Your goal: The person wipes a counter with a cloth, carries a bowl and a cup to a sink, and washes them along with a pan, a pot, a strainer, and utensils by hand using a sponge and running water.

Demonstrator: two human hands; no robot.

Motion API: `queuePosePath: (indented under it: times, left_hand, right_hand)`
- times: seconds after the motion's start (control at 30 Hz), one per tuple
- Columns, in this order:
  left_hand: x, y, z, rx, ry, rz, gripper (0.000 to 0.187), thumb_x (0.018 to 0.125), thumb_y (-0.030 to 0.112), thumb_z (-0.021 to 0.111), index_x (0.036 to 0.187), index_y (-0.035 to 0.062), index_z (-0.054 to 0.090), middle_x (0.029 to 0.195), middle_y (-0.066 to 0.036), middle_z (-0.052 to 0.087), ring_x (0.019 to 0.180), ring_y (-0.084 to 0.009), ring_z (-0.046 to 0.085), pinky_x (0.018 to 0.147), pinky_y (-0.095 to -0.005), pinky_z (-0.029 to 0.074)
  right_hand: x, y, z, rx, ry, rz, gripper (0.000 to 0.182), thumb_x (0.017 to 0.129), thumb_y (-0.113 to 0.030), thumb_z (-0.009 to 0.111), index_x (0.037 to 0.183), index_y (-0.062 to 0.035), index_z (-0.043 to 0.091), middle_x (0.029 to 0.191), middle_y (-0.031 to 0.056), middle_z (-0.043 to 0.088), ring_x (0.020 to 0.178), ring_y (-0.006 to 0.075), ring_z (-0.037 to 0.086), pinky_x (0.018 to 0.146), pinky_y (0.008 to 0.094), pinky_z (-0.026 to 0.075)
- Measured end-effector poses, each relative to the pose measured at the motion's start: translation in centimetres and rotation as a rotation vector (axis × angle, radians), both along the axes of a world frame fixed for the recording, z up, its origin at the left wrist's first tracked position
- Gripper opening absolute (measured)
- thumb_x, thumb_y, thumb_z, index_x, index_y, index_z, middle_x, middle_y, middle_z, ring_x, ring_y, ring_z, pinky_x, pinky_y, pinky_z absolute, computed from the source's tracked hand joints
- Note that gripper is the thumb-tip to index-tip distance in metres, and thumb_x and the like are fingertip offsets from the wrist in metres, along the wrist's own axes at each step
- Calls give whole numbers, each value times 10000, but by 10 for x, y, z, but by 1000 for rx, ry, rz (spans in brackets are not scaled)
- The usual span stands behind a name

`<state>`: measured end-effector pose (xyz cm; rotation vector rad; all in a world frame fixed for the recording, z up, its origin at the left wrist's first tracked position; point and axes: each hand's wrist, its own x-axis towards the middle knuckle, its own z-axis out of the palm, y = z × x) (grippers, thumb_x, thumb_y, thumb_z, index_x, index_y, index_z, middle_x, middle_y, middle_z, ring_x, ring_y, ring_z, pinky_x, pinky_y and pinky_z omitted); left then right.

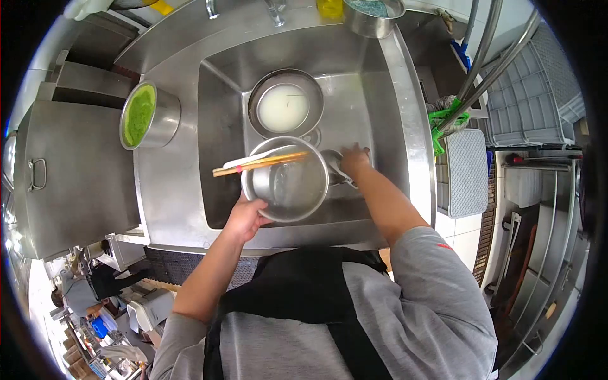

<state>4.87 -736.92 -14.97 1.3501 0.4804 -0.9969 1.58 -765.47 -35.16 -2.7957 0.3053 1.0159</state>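
My left hand (246, 218) grips the rim of a round metal bowl (315, 201), holding it tilted over the front of the sink. Wooden chopsticks (269, 162) and a white-handled utensil (252, 157) lie across that bowl. Down in the sink, my right hand (356, 162) has its fingers partly spread beside shiny metal utensils (334, 166), which the bowl and hand partly hide. Farther back on the sink floor rests a round metal pan (254, 106) holding cloudy whitish liquid.
The steel sink (358, 82) has taps (275, 14) behind it. A metal pot (166, 117) with green contents stands on the left ledge. Another metal pot (373, 24) sits at the back right. Mop poles (491, 69) and grey crates (529, 95) are to the right. A person (79, 294) is far left.
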Motion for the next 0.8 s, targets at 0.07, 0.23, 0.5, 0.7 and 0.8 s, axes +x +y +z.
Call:
queuePosePath:
  times: [0.07, 0.23, 0.5, 0.7, 0.8]
  left_hand:
    - [8, -10, -33, 50, -1, -42, 612, 797, -51, 466, 1358, 119, 288, 1170, -151, 527, 961, -301, 625, 795, -454, 566]
    - [17, -25, -121, 167, 82, -189, 639, 791, -46, 474, 1363, 165, 284, 1157, -138, 536, 965, -296, 619, 744, -454, 571]
    - [16, -59, -180, 219, 171, -343, 641, 769, -81, 511, 1333, 177, 353, 1139, -135, 529, 924, -297, 606, 687, -451, 581]
    - [25, -65, -205, 296, -60, -660, 814, 773, -77, 534, 1441, 282, 236, 1243, -180, 492, 956, -345, 605, 662, -429, 575]
    - [41, -65, -172, 641, -401, -1001, 755, 805, 37, 593, 1441, 249, 246, 1174, -263, 541, 953, -374, 615, 761, -429, 536]
  right_hand:
    - [3, -9, 18, -56, 181, 201, 403, 926, -263, 464, 1294, -113, 528, 1464, 18, 329, 1353, 311, 293, 969, 525, 353]
    - [15, -29, 17, -40, 280, -40, 470, 897, -229, 546, 1344, -101, 480, 1532, 70, 197, 1372, 376, 222, 970, 549, 345]
    - [33, -32, 55, -88, 17, -115, 370, 911, -181, 464, 1228, -4, 532, 1389, 164, 376, 1275, 347, 380, 931, 481, 417]
    - [35, 20, 45, 431, -441, -54, 264, 854, -149, 530, 1077, -27, 597, 1144, 183, 546, 1079, 352, 541, 903, 430, 454]
    - [49, 7, 49, 524, -319, 110, 298, 837, -61, 482, 1110, -41, 598, 1148, 198, 567, 1068, 362, 554, 897, 419, 470]
